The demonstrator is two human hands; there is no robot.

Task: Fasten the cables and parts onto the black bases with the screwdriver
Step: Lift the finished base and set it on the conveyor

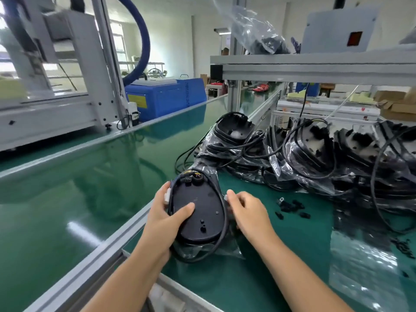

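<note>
On the near green mat point(270, 278), a black base point(198, 212) ringed by its cable point(224, 206): left hand point(164, 219) grasping its left edge, right hand point(245, 210) pinching the cable at its right.

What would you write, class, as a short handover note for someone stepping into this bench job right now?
Left hand grips the black base, thumb on top. Right hand pinches something small and whitish at the base's right edge, by the cable looped round it. Base lies on plastic on the green mat. Small black parts lie to the right; bagged bases behind. No screwdriver in view. Nothing visibly fastened yet; screwing remains.
</note>
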